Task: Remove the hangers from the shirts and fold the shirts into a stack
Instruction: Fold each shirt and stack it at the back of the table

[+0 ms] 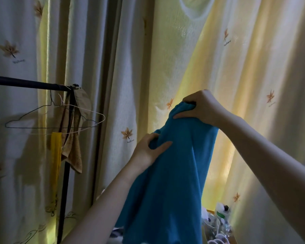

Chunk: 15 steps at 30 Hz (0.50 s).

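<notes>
A blue shirt point(171, 173) hangs in the air in front of the curtain, held up by both my hands. My right hand point(201, 107) grips its bunched top, where a dark bit shows under my fingers. Lower and to the left, my left hand point(150, 150) grips a fold at the shirt's left edge. Two bare wire hangers, one dark point(25, 118) and one white point(93, 115), hang on the black rack rail point(30, 83) at the left. Whether a hanger is inside the shirt cannot be seen.
A beige towel point(74, 147) and a yellow cloth strip point(55, 155) hang at the rail's end by the black upright post point(63, 199). Leaf-patterned curtains point(236, 59) fill the background. Bottles and small containers point(220, 219) crowd the lower right.
</notes>
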Motion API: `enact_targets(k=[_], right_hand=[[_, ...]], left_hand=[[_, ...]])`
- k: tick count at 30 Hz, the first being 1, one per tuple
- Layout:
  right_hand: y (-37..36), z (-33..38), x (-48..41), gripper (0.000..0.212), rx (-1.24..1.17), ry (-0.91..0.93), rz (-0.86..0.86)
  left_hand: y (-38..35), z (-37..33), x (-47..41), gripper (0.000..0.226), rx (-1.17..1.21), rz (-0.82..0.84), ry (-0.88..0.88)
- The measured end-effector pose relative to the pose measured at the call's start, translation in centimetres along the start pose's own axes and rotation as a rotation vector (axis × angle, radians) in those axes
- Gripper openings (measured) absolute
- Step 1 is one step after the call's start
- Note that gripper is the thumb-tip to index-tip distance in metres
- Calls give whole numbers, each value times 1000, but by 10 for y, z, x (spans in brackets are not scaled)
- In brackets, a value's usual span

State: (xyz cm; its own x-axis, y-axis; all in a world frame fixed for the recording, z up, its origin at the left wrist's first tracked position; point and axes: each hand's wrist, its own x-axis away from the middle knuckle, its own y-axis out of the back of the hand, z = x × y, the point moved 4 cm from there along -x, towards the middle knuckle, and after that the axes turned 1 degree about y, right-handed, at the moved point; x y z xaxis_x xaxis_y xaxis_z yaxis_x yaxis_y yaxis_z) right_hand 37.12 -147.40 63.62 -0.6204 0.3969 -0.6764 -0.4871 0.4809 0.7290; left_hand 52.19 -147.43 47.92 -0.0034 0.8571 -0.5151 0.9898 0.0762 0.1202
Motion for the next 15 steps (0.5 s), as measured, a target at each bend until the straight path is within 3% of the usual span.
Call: enact_targets(k=[3,6,9,11,13,15], right_hand=[[8,-8,6,47,1,17,-31],[13,-18,12,46,8,6,-60],[16,-29,14,49,42,-10,-97],[17,-38,16,47,38,-38,-114],[18,-47,18,47,38,-65,-112],[19,-54,20,47,30,-80,-117]], left_hand=[[-5,15,12,29,16,69,-23],[-11,41,30,23,-45,241,29],[-18,71,53,21,-300,323,81],[-24,94,68,40,-480,351,98],[-33,115,82,42,-436,387,137],[-35,125,92,24,-354,338,63]])
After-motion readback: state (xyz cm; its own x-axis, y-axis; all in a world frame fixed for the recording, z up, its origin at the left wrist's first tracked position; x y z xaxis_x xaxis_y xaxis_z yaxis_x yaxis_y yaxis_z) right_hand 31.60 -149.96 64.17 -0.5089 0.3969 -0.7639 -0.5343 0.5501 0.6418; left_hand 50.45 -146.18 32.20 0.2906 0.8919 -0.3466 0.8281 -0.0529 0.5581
